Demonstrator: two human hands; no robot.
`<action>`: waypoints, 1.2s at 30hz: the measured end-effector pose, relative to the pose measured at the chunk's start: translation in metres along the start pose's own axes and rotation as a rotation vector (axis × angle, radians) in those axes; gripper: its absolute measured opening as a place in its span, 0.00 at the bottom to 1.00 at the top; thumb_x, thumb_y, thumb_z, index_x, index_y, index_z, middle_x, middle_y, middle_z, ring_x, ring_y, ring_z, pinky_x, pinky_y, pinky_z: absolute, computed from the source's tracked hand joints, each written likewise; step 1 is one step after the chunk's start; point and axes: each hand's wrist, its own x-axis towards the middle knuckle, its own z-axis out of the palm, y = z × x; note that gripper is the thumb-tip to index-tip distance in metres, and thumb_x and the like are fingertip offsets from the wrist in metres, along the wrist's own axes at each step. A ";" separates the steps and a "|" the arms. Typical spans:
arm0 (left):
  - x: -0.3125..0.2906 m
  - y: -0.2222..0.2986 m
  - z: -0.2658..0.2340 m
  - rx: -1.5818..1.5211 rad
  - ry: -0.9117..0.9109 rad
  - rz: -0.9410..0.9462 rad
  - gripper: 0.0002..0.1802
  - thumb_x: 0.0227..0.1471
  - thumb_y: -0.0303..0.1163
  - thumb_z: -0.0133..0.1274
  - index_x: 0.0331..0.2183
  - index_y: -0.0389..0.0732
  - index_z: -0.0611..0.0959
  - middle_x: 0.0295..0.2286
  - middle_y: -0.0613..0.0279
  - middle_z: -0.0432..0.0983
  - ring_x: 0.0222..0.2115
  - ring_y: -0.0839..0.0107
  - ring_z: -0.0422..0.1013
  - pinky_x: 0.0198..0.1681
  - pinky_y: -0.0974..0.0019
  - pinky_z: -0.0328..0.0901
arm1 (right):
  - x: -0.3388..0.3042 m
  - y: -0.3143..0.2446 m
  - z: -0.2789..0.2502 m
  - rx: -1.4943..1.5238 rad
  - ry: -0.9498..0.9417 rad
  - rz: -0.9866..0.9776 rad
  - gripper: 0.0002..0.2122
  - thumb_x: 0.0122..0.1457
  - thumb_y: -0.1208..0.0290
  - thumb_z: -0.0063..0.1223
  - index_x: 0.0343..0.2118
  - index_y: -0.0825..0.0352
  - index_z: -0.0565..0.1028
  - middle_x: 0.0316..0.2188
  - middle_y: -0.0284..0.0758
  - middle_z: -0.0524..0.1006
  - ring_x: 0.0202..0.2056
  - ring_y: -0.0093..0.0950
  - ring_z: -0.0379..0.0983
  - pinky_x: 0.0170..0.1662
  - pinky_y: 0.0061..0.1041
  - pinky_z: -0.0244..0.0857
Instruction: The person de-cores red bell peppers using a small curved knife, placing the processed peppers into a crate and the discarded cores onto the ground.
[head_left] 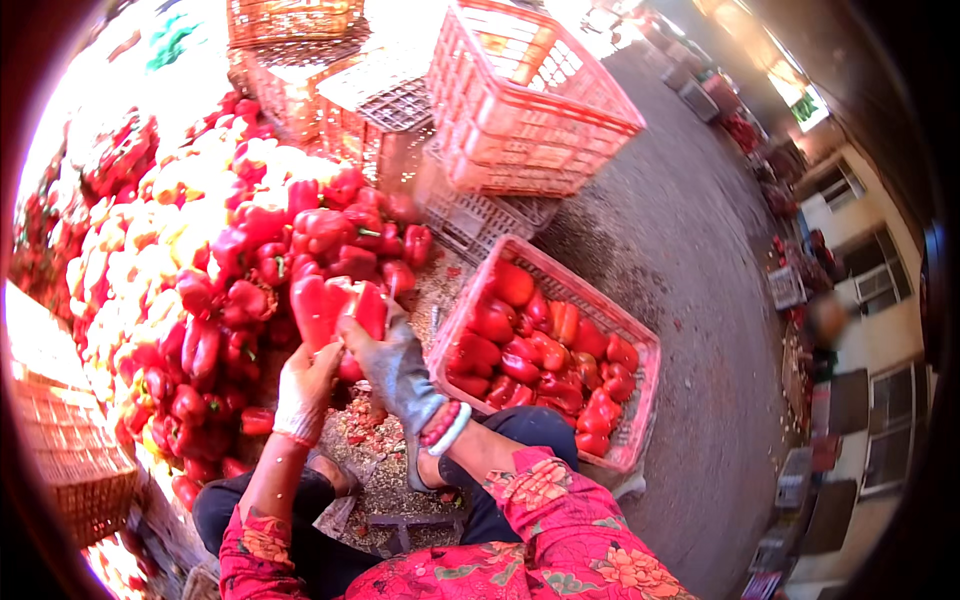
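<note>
A red bell pepper point(322, 308), looking torn or cut open with its pale inside showing at the top, is held up between both hands in front of the pile. My left hand point(303, 388), in a pale glove, is closed around its lower left side. From the right, my right hand point(390, 365) in a grey glove closes on the pepper's other side, thumb against it. Its remaining fingers are partly hidden, so whether a small tool is in them does not show. Just right of that hand stands a pink plastic crate point(588, 291) holding several red peppers point(540, 350).
A large heap of red peppers point(200, 300) spreads on the ground at left, washed out by sunlight. Beyond it are stacked crates point(385, 125), with an upright pink crate point(540, 130) on top. Another crate point(80, 460) sits lower left. Grey pavement point(700, 260) runs along the right.
</note>
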 end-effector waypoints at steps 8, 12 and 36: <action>-0.032 0.037 0.019 0.290 -0.238 0.766 0.06 0.51 0.30 0.58 0.27 0.43 0.76 0.19 0.65 0.70 0.20 0.65 0.72 0.29 0.63 0.66 | -0.045 -0.099 -0.072 0.214 -0.415 0.298 0.22 0.70 0.54 0.43 0.52 0.70 0.75 0.30 0.42 0.80 0.07 0.31 0.67 0.06 0.26 0.62; -0.043 0.113 0.082 0.061 -0.720 -0.078 0.13 0.60 0.39 0.58 0.34 0.37 0.82 0.24 0.59 0.80 0.20 0.70 0.76 0.23 0.70 0.69 | -0.053 -0.145 -0.151 -0.001 -0.402 0.180 0.21 0.68 0.57 0.48 0.55 0.70 0.72 0.37 0.43 0.81 0.09 0.27 0.70 0.08 0.21 0.63; -0.031 0.068 -0.041 0.111 0.171 -0.092 0.19 0.62 0.42 0.55 0.48 0.39 0.78 0.20 0.65 0.75 0.13 0.76 0.68 0.15 0.73 0.60 | -0.046 -0.015 -0.324 -0.495 -0.111 0.169 0.28 0.52 0.71 0.73 0.55 0.68 0.72 0.41 0.37 0.83 0.40 0.25 0.79 0.44 0.28 0.74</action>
